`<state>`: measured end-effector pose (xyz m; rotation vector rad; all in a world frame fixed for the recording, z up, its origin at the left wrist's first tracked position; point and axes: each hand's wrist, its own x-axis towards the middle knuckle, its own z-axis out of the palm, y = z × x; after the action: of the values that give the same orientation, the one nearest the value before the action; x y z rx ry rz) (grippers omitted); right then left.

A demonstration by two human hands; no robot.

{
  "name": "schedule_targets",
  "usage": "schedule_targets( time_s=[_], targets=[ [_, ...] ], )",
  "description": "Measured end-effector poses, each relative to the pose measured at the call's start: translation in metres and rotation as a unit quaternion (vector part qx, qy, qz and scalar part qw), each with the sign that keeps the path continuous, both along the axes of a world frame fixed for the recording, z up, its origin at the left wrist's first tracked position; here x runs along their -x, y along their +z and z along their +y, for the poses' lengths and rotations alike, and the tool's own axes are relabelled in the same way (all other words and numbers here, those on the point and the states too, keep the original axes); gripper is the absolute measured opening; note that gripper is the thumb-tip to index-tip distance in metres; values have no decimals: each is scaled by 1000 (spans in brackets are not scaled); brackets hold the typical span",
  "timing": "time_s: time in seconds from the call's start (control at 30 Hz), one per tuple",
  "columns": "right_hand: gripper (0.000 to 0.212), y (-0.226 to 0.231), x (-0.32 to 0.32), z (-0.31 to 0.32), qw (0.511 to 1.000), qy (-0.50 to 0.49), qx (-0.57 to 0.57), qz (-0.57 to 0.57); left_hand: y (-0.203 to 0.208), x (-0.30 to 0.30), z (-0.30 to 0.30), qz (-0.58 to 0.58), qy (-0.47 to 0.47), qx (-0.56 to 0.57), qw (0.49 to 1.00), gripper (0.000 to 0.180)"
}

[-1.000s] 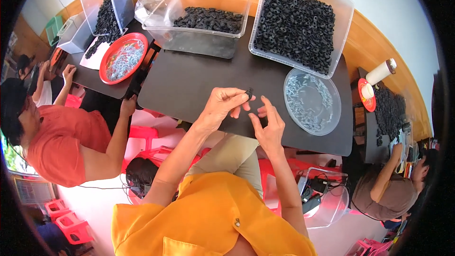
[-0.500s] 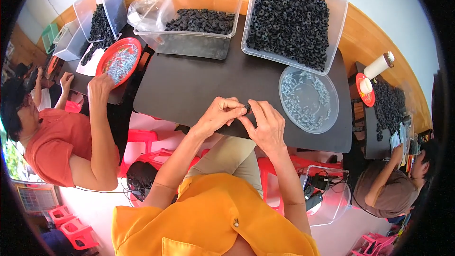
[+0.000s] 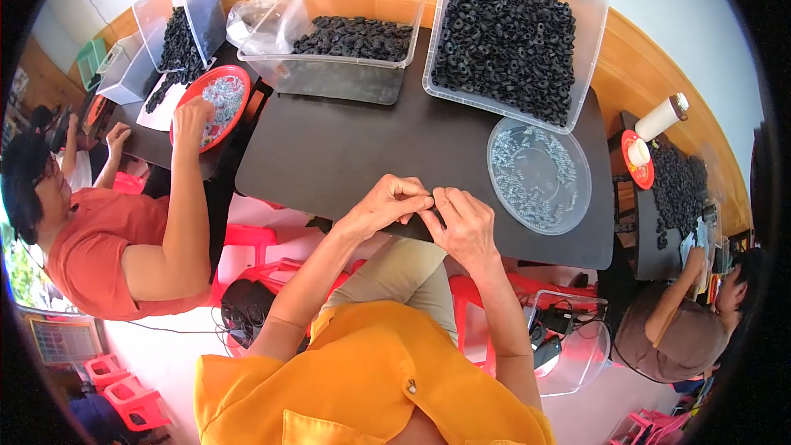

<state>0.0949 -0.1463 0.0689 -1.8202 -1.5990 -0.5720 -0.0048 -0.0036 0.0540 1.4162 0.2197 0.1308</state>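
Over the near edge of the dark table [image 3: 346, 148], my left hand [image 3: 387, 206] and my right hand [image 3: 461, 222] meet fingertip to fingertip. Both are closed in a pinch on one small black ring-like part [image 3: 430, 201], mostly covered by the fingers. To the right of my hands lies a round clear plastic dish [image 3: 540, 173] holding many small clear or silvery pieces. Farther back, a large clear bin [image 3: 597, 58] is heaped with small black ring-shaped parts [image 3: 503, 41].
Another clear bin [image 3: 329, 78] with black parts and a plastic bag [image 3: 265, 25] stands at the back. On the left, a co-worker in a red shirt [image 3: 124, 255] reaches into a red dish [image 3: 235, 119]. Another person [image 3: 676, 321] sits at the right table, near a black heap [image 3: 676, 189].
My fingers have closed further around the black part, so less of it shows. The left co-worker's hand has moved farther over the red dish.
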Motion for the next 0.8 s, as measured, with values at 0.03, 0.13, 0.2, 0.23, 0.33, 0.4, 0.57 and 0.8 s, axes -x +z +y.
schedule_targets(
  time_s=[0.03, 0.13, 0.2, 0.23, 0.33, 0.4, 0.57, 0.8],
  targets=[
    [28, -1, -1, 0, 1000, 1, -1, 0, 0, 0, 0, 0, 1, -1, 1000, 18],
    [38, 0, -1, 0, 1000, -5, -8, 24, 4, -1, 2, -20, 7, -15, 1000, 20],
    [49, 6, 1, -1, 993, -31, -29, 108, 15, -3, 13, 18, 55, -49, 997, 22],
    [55, -2, 1, -5, 989, -53, -2, 137, 31, -6, 22, 8, 100, -84, 991, 21],
    [54, -25, 4, -12, 983, -85, 13, 162, 77, -27, 74, -34, 218, -198, 955, 17],
    [49, -38, 5, -12, 986, -89, -2, 140, 97, -47, 118, -72, 292, -308, 903, 20],
    [36, -40, 8, -9, 990, -96, 2, 106, 103, -58, 156, -66, 383, -396, 832, 55],
    [21, -42, 5, -11, 990, -101, 3, 101, 76, -84, 90, -194, 393, -468, 767, 21]
  ],
)
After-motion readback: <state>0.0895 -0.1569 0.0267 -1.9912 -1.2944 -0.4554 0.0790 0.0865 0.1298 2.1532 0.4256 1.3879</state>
